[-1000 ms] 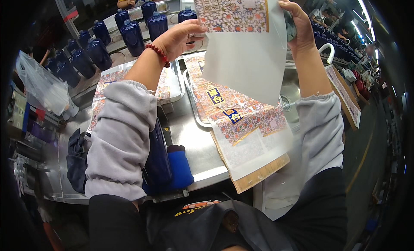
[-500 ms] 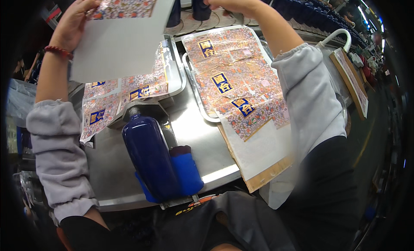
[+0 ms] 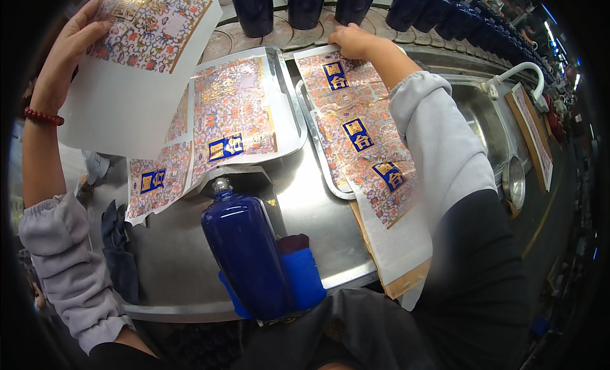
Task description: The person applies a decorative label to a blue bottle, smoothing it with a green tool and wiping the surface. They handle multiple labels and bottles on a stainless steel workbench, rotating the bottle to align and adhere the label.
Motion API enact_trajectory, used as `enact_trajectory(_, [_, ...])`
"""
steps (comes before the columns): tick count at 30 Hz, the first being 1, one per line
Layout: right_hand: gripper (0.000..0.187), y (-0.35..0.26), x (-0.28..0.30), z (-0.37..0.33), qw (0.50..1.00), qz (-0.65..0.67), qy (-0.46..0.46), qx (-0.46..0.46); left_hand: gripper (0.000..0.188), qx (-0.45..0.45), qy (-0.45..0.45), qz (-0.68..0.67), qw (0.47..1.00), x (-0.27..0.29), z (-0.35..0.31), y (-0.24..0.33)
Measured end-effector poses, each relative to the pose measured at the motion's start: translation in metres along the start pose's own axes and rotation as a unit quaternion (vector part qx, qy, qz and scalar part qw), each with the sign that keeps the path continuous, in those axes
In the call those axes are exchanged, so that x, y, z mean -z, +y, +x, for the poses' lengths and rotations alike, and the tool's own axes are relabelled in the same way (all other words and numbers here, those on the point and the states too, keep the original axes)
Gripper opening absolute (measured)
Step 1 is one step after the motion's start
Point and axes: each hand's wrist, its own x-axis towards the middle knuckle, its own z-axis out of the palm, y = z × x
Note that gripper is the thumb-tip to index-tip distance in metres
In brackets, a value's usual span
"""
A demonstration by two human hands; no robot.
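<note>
The left hand (image 3: 67, 49) gripped a raised label sheet (image 3: 136, 58) while the right hand (image 3: 352, 41) pressed flat on the tray's far label stack (image 3: 359, 131).

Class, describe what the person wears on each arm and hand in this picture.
Both forearms wear loose light grey sleeves with gathered cuffs: the left sleeve is pushed up toward the elbow, the right sleeve reaches nearer the wrist. The left hand has a red beaded bracelet at the wrist. The right hand is bare.
</note>
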Motion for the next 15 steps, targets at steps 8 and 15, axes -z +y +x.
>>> enact_trajectory(8, [0.023, 0.018, 0.002, -0.047, 0.991, 0.011, 0.128, 0.050, 0.057, -0.058, -0.018, -0.011, 0.998, -0.034, 0.019, 0.024])
enact_trajectory(15, [0.012, 0.040, 0.049, -0.150, 0.947, -0.009, 0.289, 0.143, 0.013, -0.089, -0.028, -0.020, 0.995, -0.092, -0.001, 0.129])
